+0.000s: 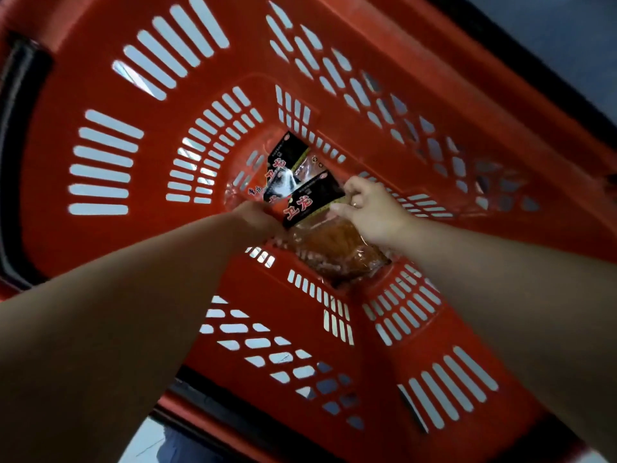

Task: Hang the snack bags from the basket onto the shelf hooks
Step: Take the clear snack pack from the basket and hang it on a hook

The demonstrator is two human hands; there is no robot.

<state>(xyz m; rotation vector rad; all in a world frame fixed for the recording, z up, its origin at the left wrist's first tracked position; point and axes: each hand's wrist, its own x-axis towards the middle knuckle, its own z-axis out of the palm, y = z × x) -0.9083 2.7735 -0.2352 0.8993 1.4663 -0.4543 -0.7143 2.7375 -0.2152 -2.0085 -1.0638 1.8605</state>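
Both bare arms reach down into a deep red basket with slotted walls, seen from straight above so that its sides fan outward around the floor. At the bottom lie the snack bags: a near bag with a black header printed in red characters and a clear lower half showing orange-brown contents, and behind it a far bag of the same make, partly covered by the near one and leaning toward the far wall. The right hand is at the near bag's right edge, its fingers curled and the thumb closing on the edge of the black header, so it pinches that bag at its top; a ring shows on one finger. The left hand reaches in from the left and meets the bags at their left side, beside the near bag's header; its fingers are hidden under the wrist and the packaging, so I cannot tell whether they are closed on anything or merely touching. The near bag's clear part rests against the basket floor and the near wall. A dark handle runs along the basket's left rim. Grey floor shows past the rim at upper right, and a paler patch at the bottom left.
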